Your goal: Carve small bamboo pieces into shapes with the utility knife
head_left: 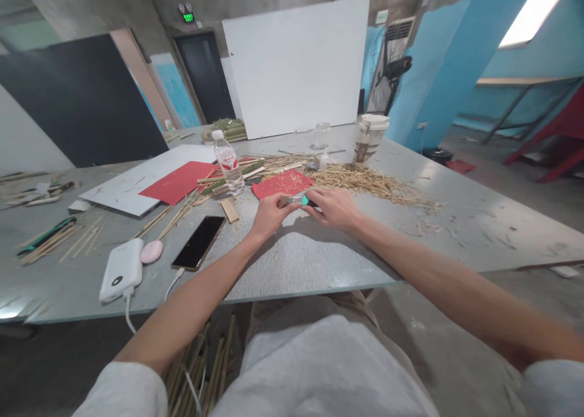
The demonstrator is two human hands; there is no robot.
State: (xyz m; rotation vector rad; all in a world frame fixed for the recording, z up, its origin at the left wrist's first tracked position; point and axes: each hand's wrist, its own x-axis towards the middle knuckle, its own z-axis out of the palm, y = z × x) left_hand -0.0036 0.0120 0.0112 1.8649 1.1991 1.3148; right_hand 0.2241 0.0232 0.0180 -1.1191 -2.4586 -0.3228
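My right hand (336, 207) is closed around a teal and black utility knife (305, 201), and its metal blade points left. Pinched in my left hand (268, 215) is a small brownish strip (283, 201), too small to identify surely. The two hands nearly meet above the table's front part, with the blade close to my left fingertips; whether it touches the strip I cannot make out. Just beyond them lies a red sheet (278, 184) scattered with shavings. A heap of straw-like strips (365, 181) spreads behind my right hand.
A water bottle (229, 164) stands behind my left hand, near a wooden block (229, 210). Left of my forearm lie a phone (199, 243), a white power bank (122, 271) and a pink disc (151, 252). A paper cup (370, 140) stands at the back right.
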